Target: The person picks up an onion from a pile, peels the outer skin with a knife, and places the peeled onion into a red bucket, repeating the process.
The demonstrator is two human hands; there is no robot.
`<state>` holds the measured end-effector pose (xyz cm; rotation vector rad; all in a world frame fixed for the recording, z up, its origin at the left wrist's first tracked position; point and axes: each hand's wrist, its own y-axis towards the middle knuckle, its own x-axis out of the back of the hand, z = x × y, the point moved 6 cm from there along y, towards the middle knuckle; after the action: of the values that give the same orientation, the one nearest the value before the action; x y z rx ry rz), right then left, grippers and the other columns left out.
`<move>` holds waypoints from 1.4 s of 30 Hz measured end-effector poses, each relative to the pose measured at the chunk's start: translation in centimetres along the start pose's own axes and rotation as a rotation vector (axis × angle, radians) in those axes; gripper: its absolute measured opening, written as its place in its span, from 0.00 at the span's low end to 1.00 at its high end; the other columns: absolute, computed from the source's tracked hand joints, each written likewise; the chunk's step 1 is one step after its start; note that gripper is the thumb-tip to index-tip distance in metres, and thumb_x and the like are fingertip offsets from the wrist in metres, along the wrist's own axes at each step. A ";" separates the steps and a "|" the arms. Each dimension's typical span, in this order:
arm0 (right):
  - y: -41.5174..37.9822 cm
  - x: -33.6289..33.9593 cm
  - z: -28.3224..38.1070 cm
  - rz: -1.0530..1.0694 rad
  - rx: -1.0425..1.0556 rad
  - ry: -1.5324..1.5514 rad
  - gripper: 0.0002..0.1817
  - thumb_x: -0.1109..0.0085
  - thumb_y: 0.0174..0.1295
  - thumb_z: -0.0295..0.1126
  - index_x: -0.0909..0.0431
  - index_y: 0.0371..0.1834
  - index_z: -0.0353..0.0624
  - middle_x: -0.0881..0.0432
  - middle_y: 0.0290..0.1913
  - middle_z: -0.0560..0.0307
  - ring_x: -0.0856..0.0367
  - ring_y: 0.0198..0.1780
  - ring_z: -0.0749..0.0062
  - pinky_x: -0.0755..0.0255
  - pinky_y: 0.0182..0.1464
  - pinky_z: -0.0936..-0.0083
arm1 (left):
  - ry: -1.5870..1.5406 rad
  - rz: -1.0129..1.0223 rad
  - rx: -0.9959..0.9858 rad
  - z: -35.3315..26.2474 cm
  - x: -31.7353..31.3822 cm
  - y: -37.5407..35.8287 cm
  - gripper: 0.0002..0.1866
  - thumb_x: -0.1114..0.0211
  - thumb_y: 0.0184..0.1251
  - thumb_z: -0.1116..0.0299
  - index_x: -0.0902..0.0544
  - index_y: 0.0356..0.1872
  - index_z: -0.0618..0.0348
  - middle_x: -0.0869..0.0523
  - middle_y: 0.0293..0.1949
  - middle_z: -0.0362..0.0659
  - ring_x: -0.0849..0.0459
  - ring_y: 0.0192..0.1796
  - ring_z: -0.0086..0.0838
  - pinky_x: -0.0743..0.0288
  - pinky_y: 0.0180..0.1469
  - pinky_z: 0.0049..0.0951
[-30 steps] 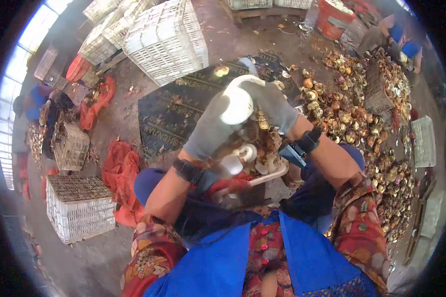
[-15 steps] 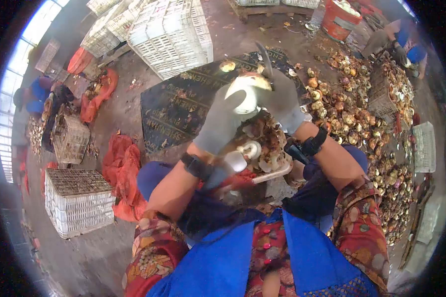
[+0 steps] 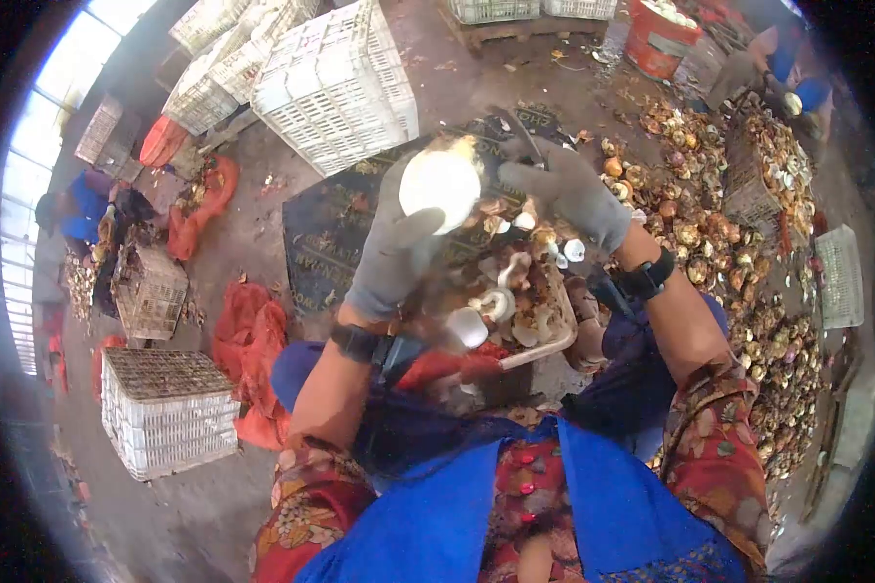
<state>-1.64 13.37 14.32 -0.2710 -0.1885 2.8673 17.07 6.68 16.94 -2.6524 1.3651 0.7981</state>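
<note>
While your gloved left hand cups the pale peeled onion, its thumb lies over the near side and the fingers are mostly out of sight behind. Your gloved right hand is curled round the knife, whose narrow dark blade points up and away from you; the handle is hidden in your grip. The two hands are apart, with the onion on the left and the knife to its right, not touching it. Glare washes out the onion's surface, so its finer detail cannot be told.

Beneath your hands, between your knees, the shallow tray holds brown skins and white onion layers, including a curled white piece. A smooth white piece is at its left side. Beyond it lies the dark board with gold lettering, its far edge near the tall white crate.

To your right, the heap of onions spreads over the floor, and a red bucket stands farther off. To your left, the red mesh lies crumpled beside a white crate with a dirty top. One person is at far left, another at upper right.
</note>
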 end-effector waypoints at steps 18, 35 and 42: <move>-1.0 -1.4 0.5 0.129 0.074 0.408 0.22 0.49 0.71 0.41 0.24 0.59 0.36 0.16 0.49 0.54 0.16 0.45 0.71 0.19 0.43 0.72 | -0.268 0.146 0.024 0.8 -1.2 -0.5 0.32 0.37 0.63 0.69 0.34 0.68 0.66 0.23 0.63 0.52 0.22 0.63 0.34 0.27 0.64 0.32; 0.9 -0.5 0.0 0.229 0.500 -0.418 0.30 0.34 0.63 0.40 0.28 0.66 0.39 0.18 0.47 0.59 0.22 0.45 0.80 0.25 0.46 0.79 | 0.639 0.093 -0.094 1.5 0.6 0.3 0.30 0.45 0.71 0.53 0.32 0.69 0.58 0.20 0.58 0.47 0.20 0.56 0.32 0.26 0.57 0.36; 0.4 -2.2 -1.5 0.247 0.049 0.116 0.26 0.43 0.70 0.45 0.25 0.63 0.37 0.20 0.31 0.67 0.33 0.18 0.88 0.39 0.20 0.86 | -0.400 0.109 0.598 5.1 0.6 -0.3 0.49 0.64 0.70 0.26 0.31 0.64 0.69 0.17 0.52 0.49 0.18 0.43 0.32 0.22 0.43 0.30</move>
<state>0.69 12.58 13.19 -0.4812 -0.0666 3.0818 15.47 7.77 12.19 -1.8672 1.3715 0.7295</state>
